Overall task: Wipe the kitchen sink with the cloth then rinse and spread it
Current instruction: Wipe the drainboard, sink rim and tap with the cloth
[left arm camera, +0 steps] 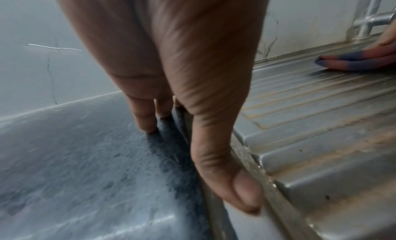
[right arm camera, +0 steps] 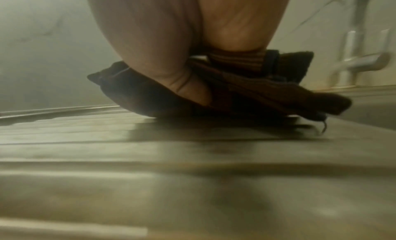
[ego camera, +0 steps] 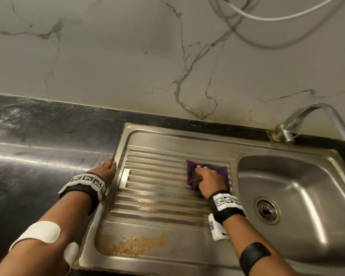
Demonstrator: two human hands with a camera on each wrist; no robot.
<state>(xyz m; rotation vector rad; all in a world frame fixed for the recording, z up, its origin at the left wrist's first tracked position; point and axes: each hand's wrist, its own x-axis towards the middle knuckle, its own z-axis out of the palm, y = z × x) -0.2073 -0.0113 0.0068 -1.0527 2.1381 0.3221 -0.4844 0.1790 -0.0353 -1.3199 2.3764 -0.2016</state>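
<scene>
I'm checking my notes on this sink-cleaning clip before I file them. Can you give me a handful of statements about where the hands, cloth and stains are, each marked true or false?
1. The right hand presses the cloth on the ribbed drainboard. True.
2. The cloth lies in the basin. False: it lies on the drainboard, left of the basin.
3. The left hand rests at the sink's left edge, holding nothing. True.
4. Water runs from the tap. False: no stream shows.
5. An orange stain lies on the drainboard's near flat part. True.

Dark stone counter [ego camera: 38, 136] — steel sink [ego camera: 187, 142] inset, cloth [ego camera: 217, 170] on drainboard
</scene>
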